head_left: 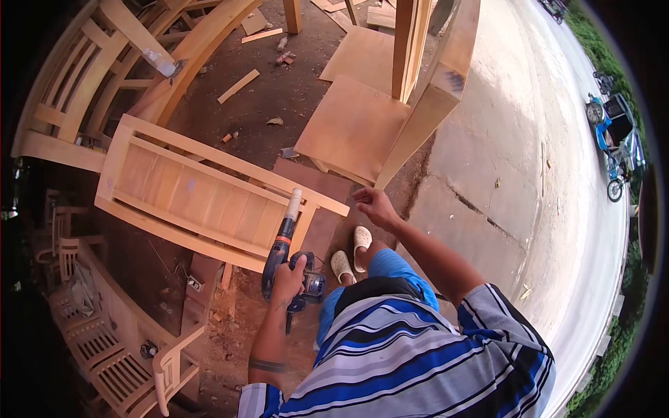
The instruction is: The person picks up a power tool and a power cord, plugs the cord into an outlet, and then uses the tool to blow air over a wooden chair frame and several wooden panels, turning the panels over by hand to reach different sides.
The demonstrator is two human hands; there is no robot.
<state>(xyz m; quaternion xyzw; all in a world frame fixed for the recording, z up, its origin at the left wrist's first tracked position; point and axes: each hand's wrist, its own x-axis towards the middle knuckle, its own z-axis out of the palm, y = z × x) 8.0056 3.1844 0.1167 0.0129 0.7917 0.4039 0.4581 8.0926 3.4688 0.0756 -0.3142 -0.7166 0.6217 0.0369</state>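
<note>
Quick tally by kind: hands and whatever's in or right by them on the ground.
hands: 2 (left hand, right hand)
power tool: 1, in the left hand's grip
slatted wood frame: 1, its end near the right hand
white sandals: 2
total: 6

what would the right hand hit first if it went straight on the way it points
Likely the lower end of the slanted pale wooden beam, just beyond the right hand; depth is unclear.
</note>
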